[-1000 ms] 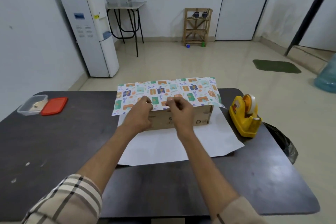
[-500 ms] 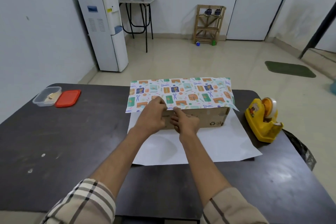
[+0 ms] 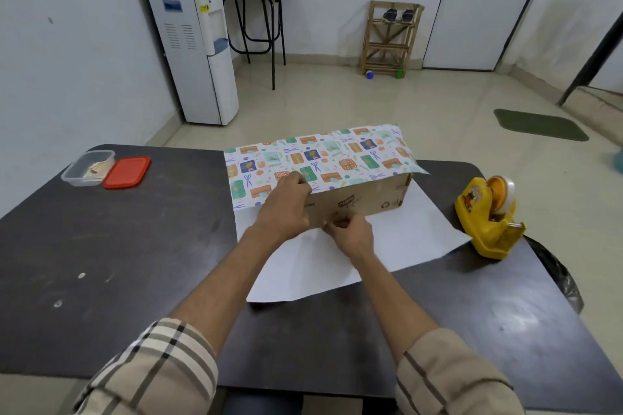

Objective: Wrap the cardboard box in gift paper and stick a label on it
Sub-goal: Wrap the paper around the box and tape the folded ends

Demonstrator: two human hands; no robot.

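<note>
Left hand [image 3: 286, 204]: fingers curled, pinching the near edge of the printed gift paper [image 3: 323, 158] on the box top. Right hand [image 3: 352, 232]: fingers bunched against the lower near face of the brown cardboard box [image 3: 374, 197]; whether they pinch anything cannot be told. Box: mid-table, on the sheet. Done: far flap drawn over the top. Outstanding: white-backed near flap flat, ends open, no tape or label seen. Right: yellow plastic tape dispenser [image 3: 485, 216]. Far left: clear plastic tub [image 3: 86, 167], red lid [image 3: 127, 172], dark table [image 3: 118, 263]
</note>
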